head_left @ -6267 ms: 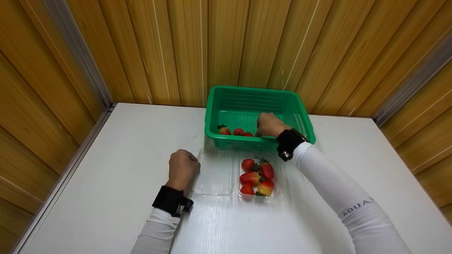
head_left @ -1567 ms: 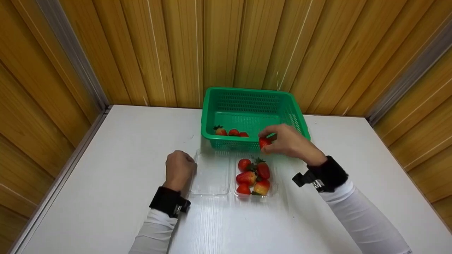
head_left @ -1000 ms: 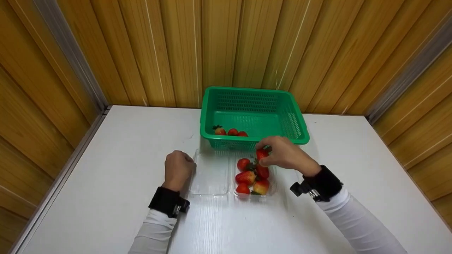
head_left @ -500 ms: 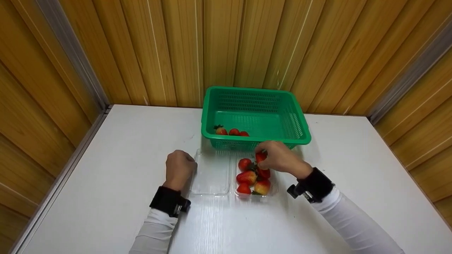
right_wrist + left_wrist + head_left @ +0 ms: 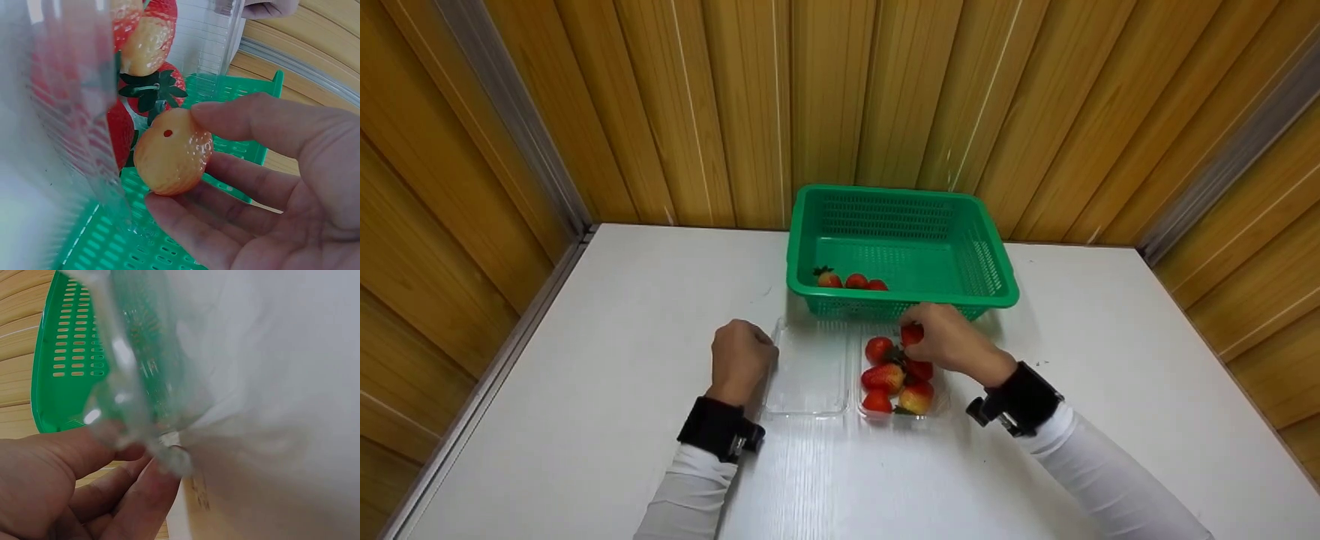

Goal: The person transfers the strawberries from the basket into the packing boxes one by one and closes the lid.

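My right hand (image 5: 956, 341) holds a strawberry (image 5: 174, 152) between thumb and fingers, at the far end of the clear plastic box's right half. In the right wrist view this strawberry shows a pale end with a small red hole and no leaves. Several other strawberries (image 5: 883, 379) lie in that half, some with green leaves. The box's left half, the lid (image 5: 810, 375), lies flat and bare on the table. My left hand (image 5: 741, 361) pinches the lid's left edge; the left wrist view shows thumb and fingers meeting on the clear plastic rim (image 5: 126, 360).
A green perforated basket (image 5: 900, 295) stands just behind the box, against the wood-panelled wall (image 5: 840, 112). A few strawberries (image 5: 855, 281) lie at its near left side. White table surface (image 5: 645, 315) extends around both hands.
My right hand has come out of the basket with a strawberry and lowered it to the far end of the box's filled half. My left hand has stayed on the lid edge.
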Action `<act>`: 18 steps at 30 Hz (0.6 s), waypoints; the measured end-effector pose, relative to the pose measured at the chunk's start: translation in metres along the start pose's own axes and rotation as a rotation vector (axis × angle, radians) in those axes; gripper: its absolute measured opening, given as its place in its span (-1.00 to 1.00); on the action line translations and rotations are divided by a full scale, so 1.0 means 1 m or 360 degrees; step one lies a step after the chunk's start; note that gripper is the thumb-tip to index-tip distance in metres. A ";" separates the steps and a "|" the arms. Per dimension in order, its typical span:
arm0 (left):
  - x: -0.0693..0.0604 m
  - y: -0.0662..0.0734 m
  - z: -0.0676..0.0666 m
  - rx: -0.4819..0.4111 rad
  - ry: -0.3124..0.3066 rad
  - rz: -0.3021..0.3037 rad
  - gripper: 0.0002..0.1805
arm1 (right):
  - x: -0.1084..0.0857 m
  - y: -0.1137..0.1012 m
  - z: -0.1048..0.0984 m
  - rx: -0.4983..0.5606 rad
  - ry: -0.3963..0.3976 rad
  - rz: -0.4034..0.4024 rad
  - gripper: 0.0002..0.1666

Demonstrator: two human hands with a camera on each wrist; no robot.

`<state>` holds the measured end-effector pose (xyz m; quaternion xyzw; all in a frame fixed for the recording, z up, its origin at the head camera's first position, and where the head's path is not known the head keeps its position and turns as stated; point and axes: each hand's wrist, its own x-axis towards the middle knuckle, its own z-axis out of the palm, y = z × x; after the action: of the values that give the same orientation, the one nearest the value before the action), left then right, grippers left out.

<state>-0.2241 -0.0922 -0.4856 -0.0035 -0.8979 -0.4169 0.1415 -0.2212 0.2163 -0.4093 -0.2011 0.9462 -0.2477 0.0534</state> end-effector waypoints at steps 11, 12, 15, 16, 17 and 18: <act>0.001 -0.001 0.001 0.0012 -0.0003 -0.0013 -0.79 | 0.002 0.001 0.009 -0.0037 0.0033 -0.0011 -0.68; 0.001 -0.001 0.001 0.0015 0.0000 -0.0011 -0.79 | 0.002 0.001 0.010 -0.0038 0.0036 -0.0014 -0.69; 0.001 -0.001 0.001 0.0006 0.0000 -0.0013 -0.78 | 0.003 0.001 0.011 -0.0042 0.0045 -0.0022 -0.69; 0.001 -0.001 0.001 0.0003 0.0000 -0.0015 -0.78 | 0.003 0.001 0.011 -0.0045 0.0045 -0.0023 -0.69; 0.001 -0.001 0.001 0.0001 -0.0002 -0.0015 -0.79 | 0.003 0.001 0.011 -0.0048 0.0047 -0.0021 -0.69; 0.001 -0.001 0.001 -0.0004 -0.0003 -0.0012 -0.78 | 0.003 0.000 0.012 -0.0054 0.0051 -0.0016 -0.69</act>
<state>-0.2251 -0.0925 -0.4863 -0.0008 -0.8975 -0.4185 0.1391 -0.2218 0.2102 -0.4198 -0.2029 0.9500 -0.2349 0.0337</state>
